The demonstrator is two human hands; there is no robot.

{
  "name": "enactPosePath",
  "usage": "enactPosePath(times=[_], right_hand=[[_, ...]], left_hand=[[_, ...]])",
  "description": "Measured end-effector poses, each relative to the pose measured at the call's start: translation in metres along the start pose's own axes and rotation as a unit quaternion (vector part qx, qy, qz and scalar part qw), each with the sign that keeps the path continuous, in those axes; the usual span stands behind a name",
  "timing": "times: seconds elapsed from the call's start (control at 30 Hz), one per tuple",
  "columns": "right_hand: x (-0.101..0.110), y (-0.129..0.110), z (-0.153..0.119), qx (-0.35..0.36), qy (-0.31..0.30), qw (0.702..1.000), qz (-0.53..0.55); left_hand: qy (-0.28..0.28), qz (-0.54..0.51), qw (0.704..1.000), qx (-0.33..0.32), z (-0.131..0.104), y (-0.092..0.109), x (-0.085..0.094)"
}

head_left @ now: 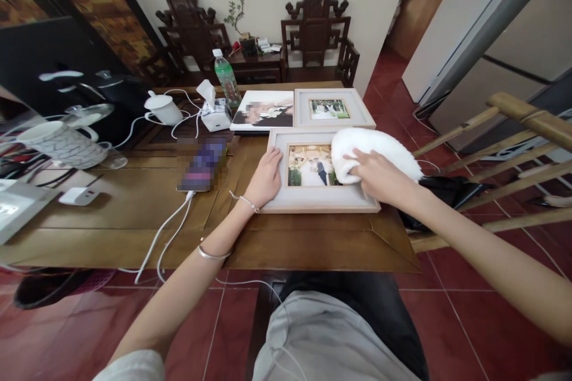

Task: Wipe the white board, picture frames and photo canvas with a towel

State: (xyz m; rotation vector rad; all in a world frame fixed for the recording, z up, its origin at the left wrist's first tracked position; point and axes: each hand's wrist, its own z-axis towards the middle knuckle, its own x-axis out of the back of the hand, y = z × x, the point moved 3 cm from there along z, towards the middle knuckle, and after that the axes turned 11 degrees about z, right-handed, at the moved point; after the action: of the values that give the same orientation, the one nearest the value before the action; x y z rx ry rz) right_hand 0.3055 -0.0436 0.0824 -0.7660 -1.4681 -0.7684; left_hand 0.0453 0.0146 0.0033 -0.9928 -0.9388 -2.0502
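A light-wood picture frame (324,205) with a wide pale mat and a wedding photo lies flat near the table's right end. My left hand (267,177) grips its left edge, fingers over the rim. On the frame's right side, my right hand (370,171) is closed on a fluffy white cloth (379,149), pressing it against the frame. The cloth covers the frame's upper right corner and spreads beyond the edge. Behind lie a second photo frame (363,108) and a white-covered photo album (263,98).
Left of the frame are a charging phone (203,164), a tissue box (217,116), a green-labelled bottle (227,78), a lidded white cup (163,108), and a patterned mug (65,143) among cables. A wooden chair (527,116) stands at right, beyond the table edge (313,262).
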Motion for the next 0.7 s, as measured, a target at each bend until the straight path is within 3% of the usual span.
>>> enactPosePath(times=[0.17, 0.27, 0.37, 0.5, 0.6, 0.7], right_hand=[[0.021, -0.043, -0.056, -0.006, -0.076, 0.994, 0.072], [0.039, -0.056, -0.065, -0.001, -0.1, 0.986, 0.136], [0.045, -0.049, -0.04, -0.007, -0.054, 0.991, 0.121], [0.03, -0.023, 0.027, 0.015, 0.048, 0.999, -0.015], [0.009, -0.006, 0.065, -0.009, 0.047, 0.996, -0.071], [-0.006, -0.002, 0.073, -0.025, 0.023, 0.996, -0.082]], left_hand=[[-0.015, 0.02, 1.0, -0.002, 0.001, 0.004, 0.0], [-0.015, 0.033, 0.999, -0.002, 0.001, 0.005, -0.001], [-0.01, 0.035, 0.999, -0.001, 0.001, 0.003, -0.001], [-0.005, 0.036, 0.999, -0.008, 0.001, -0.001, 0.0], [-0.009, 0.03, 0.999, -0.01, 0.001, -0.004, 0.001], [-0.01, 0.02, 1.0, -0.008, 0.0, -0.006, 0.001]])
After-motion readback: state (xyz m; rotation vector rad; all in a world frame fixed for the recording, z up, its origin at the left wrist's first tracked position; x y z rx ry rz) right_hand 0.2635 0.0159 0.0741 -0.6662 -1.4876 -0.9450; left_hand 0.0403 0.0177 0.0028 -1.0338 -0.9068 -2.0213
